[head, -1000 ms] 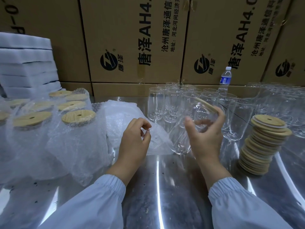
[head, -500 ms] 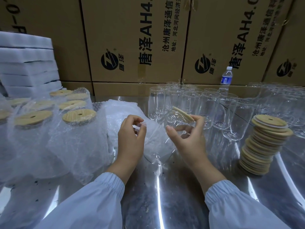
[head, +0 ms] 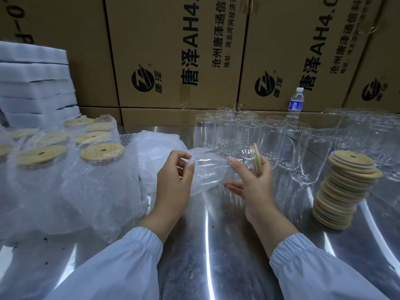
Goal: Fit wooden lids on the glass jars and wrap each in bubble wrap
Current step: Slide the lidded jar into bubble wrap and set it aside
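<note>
Between the hands: a glass jar (head: 218, 167) lies on its side, lifted off the table, base end toward the left hand (head: 173, 187) and mouth end toward the right hand (head: 255, 187)
Lid: a wooden lid (head: 257, 159) sits on the jar's mouth, seen edge on, just above the right palm
Right hand: curled round the lidded end of the jar, one finger over the top of the glass, the others beneath it
Left hand: thumb and forefinger pinch the rim of a bubble wrap pouch (head: 200, 182) at the jar's base end
Pouch: its cloudy film lies over the base part of the jar; how far the glass is inside I cannot tell
Hands together or apart: apart, with the jar spanning the gap
Left of the left hand: wrapped jars (head: 101, 169) stand upright with lids on; white foam sheets (head: 32, 83) are stacked beyond them
Beyond the hands: bare jars (head: 249, 133) stand in rows, a water bottle (head: 296, 102) behind them, cardboard boxes (head: 173, 50) at the back
Right of the right hand: a leaning stack of lids (head: 346, 191) on the steel table (head: 205, 245)
</note>
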